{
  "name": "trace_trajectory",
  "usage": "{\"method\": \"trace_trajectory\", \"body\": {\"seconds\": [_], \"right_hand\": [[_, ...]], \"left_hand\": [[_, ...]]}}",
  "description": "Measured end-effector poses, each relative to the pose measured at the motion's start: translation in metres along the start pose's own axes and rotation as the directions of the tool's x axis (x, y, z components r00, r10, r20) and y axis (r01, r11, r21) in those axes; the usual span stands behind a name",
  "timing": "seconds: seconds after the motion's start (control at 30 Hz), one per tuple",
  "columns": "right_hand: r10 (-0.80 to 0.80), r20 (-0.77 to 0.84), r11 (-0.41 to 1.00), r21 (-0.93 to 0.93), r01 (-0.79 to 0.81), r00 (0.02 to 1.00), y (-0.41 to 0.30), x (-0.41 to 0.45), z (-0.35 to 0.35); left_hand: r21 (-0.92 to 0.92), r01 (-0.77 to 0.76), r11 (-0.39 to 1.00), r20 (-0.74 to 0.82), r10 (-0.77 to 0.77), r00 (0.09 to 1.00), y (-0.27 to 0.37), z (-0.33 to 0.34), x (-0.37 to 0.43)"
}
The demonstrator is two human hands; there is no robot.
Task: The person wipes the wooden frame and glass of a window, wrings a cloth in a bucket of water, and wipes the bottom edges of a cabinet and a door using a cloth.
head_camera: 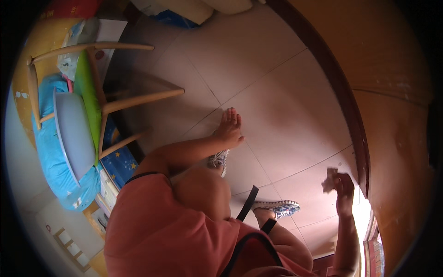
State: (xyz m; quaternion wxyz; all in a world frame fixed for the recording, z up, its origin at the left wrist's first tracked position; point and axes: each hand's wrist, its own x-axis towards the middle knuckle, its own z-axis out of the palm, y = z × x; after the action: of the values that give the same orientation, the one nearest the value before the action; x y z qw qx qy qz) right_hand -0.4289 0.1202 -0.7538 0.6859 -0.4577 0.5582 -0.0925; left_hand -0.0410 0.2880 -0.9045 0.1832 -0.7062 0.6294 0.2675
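Note:
My left hand (231, 128) reaches out over the tiled floor (277, 104) above one patterned shoe (218, 158), its fingers spread and nothing in them. On the right, my right hand (343, 187) pinches a small crumpled greyish piece (330, 180), perhaps paper or cloth; blur hides what it is. That hand is raised near the dark base trim of the wooden furniture. My other shoe (282, 208), blue patterned with a pale sole, rests on the tiles between the two arms.
A wooden chair (143, 100) with a green seat stands at the left, and a pale plastic basin (74, 133) rests against it. Behind them lies a blue bag (52, 162). Brown wooden panels (391, 145) with a dark base trim (358, 138) curve along the right. Bright light falls at lower right.

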Motion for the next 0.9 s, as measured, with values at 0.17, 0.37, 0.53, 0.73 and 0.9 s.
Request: {"method": "trace_trajectory", "body": {"seconds": [0.17, 0.37, 0.53, 0.73, 0.9], "right_hand": [[0.002, 0.016, 0.993, 0.115, -0.004, 1.000, -0.030, -0.063, 0.034], [0.139, 0.052, 0.981, 0.126, -0.144, 0.989, -0.061, -0.146, 0.134], [0.351, -0.211, 0.895, 0.362, -0.260, 0.912, -0.104, -0.249, 0.192], [0.332, -0.308, 0.932, 0.252, -0.260, 0.892, -0.145, -0.378, 0.262], [0.124, -0.397, 0.985, -0.064, -0.162, 0.910, -0.170, -0.442, 0.301]], "left_hand": [[-0.005, 0.030, 1.000, 0.129, -0.029, 0.991, 0.004, -0.020, 0.012], [-0.313, 0.091, 0.946, 0.452, 0.064, 0.890, 0.023, -0.112, -0.004], [-0.893, 0.033, 0.449, 0.270, 0.475, 0.838, 0.113, -0.226, -0.181], [-0.902, 0.416, 0.119, 0.406, 0.566, 0.718, 0.106, -0.266, -0.383], [-0.962, 0.189, 0.194, 0.252, 0.378, 0.891, 0.068, -0.309, -0.477]]}}
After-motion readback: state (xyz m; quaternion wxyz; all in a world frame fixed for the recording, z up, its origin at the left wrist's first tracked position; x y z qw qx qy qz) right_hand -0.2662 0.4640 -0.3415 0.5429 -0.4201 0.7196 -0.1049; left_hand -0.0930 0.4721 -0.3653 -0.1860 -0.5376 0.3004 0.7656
